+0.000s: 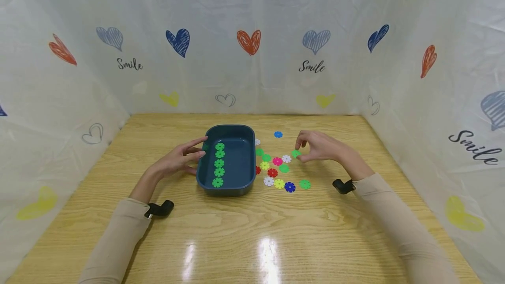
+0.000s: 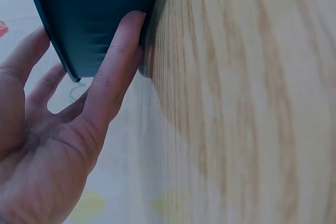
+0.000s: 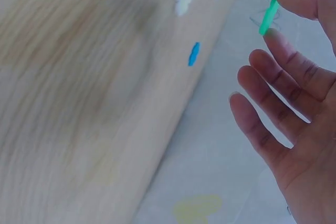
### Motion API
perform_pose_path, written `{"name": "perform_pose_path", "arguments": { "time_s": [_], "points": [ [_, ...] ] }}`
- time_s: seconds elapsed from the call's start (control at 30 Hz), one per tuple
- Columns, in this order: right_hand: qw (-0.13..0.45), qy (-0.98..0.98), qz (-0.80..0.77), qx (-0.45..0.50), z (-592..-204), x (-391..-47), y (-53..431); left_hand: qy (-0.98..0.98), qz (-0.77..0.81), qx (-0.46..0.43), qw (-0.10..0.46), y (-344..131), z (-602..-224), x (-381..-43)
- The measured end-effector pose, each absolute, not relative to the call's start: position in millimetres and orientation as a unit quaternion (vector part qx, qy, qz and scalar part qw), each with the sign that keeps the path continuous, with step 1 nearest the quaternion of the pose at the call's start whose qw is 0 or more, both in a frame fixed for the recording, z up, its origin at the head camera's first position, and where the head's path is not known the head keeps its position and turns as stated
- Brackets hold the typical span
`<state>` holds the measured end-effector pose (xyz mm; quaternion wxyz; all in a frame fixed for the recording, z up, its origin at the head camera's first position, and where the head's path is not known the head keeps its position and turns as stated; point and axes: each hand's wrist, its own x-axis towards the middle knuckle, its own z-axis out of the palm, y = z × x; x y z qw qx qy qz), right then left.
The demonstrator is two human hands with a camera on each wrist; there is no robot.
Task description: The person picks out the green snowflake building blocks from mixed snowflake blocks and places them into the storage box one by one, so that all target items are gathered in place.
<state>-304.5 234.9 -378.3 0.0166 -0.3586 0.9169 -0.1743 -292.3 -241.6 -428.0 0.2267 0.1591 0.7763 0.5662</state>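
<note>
My right hand [image 1: 320, 144] pinches a green notched plastic disc [image 3: 269, 17] by its edges between thumb and index finger, above the right side of the scattered discs. In the right wrist view its other fingers are loosely bent and hold nothing. My left hand [image 1: 176, 160] rests against the left side of a dark blue tray [image 1: 225, 191]. Its fingers and thumb are extended; in the left wrist view the thumb [image 2: 118, 56] lies along the tray's outer wall. Inside the tray, several green discs [image 1: 219, 163] form a column near the left wall.
Right of the tray lie loose discs: a pink disc [image 1: 278, 161], a dark blue disc [image 1: 289, 187], a red disc [image 1: 272, 173], a green disc [image 1: 305, 184], and several more. A lighter blue disc [image 1: 278, 134] lies farther back. White curtains [image 1: 252, 86] enclose the wooden table [image 1: 236, 231].
</note>
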Motion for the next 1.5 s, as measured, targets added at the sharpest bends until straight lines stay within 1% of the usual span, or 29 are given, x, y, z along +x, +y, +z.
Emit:
{"name": "perform_pose_path", "arguments": {
  "time_s": [0.3,0.53,0.73,1.03,1.5],
  "points": [
    [0.017,0.908,-0.215,-0.36,-365,-324,203,0.777,0.565,0.16,0.226,-242,-429,-292],
    [0.02,0.888,-0.245,-0.388,-359,-339,170,0.776,0.567,0.158,0.226,-243,-428,-291],
    [0.022,0.876,-0.257,-0.407,-362,-349,144,0.77,0.573,0.159,0.231,-244,-429,-291],
    [0.048,0.863,-0.274,-0.422,-371,-361,111,0.77,0.575,0.155,0.231,-245,-431,-292],
    [0.037,0.871,-0.227,-0.435,-377,-370,80,0.77,0.575,0.154,0.231,-243,-428,-292]
  ]
}}
